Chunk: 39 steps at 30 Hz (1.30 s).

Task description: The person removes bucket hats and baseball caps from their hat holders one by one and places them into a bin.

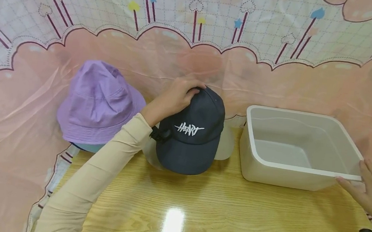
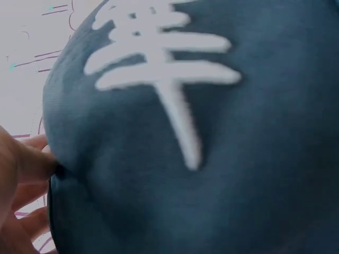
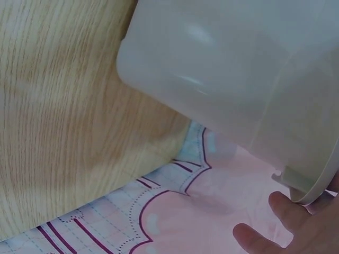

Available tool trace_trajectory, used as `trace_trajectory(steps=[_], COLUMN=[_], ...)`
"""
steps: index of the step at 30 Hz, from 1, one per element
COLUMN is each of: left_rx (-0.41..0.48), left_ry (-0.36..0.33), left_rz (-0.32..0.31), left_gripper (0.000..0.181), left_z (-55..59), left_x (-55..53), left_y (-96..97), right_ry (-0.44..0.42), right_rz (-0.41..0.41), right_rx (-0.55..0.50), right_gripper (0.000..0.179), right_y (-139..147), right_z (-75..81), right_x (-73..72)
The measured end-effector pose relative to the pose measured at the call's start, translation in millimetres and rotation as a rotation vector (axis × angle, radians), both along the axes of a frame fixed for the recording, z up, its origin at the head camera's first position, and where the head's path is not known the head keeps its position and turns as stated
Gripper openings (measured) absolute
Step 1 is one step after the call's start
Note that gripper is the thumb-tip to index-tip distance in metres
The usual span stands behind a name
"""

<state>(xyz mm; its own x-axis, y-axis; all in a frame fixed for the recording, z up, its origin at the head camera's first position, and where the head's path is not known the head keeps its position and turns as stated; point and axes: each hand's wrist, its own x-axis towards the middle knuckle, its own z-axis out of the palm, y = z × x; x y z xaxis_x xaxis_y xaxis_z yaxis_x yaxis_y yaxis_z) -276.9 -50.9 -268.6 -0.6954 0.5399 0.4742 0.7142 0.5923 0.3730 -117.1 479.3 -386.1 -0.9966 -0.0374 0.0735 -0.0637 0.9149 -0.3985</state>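
Note:
My left hand (image 1: 181, 92) pinches the top of a dark navy baseball cap (image 1: 203, 114) between thumb and fingers. White lettering reading HEART crosses the cap's front, and its brim points toward me. In the left wrist view, the fingers (image 2: 32, 174) hold a fold at the cap's edge. A pale hat (image 1: 225, 145) shows on both sides beneath the cap. At the right, my right hand (image 1: 370, 190) touches the near right corner of a light grey plastic bin (image 1: 279, 176), its fingers spread about the rim. The bin's inside holds nothing.
A purple bucket hat (image 1: 99, 102) sits at the left, with a blue brim (image 1: 89, 146) showing under it. Everything stands on a wooden table (image 1: 147, 211). A pink patterned cloth (image 1: 199, 60) hangs behind and runs down along the table's sides.

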Motion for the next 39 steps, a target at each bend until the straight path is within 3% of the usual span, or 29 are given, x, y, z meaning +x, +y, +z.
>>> trace_trajectory(steps=[12, 20, 30, 39], left_rx=[0.051, 0.108, 0.18, 0.198], left_ry=[0.099, 0.208, 0.275, 0.323], left_rz=[0.02, -0.041, -0.107, -0.101], left_gripper=[0.021, 0.021, 0.018, 0.018], left_z=[11.8, 21.1, 40.9, 54.9], left_x=[8.8, 17.7, 39.2, 57.4], left_y=[1.9, 7.0, 24.8, 46.5], right_ry=[-0.011, -0.015, -0.006, -0.015], right_rz=[-0.004, -0.013, -0.013, -0.006], right_rx=[0.006, 0.011, -0.006, -0.017], right_gripper=[0.093, 0.093, 0.093, 0.092], right_y=[3.3, 2.1, 1.4, 3.1], right_z=[-3.4, -2.8, -3.2, -4.4], right_x=[-1.0, 1.1, 1.2, 0.7])
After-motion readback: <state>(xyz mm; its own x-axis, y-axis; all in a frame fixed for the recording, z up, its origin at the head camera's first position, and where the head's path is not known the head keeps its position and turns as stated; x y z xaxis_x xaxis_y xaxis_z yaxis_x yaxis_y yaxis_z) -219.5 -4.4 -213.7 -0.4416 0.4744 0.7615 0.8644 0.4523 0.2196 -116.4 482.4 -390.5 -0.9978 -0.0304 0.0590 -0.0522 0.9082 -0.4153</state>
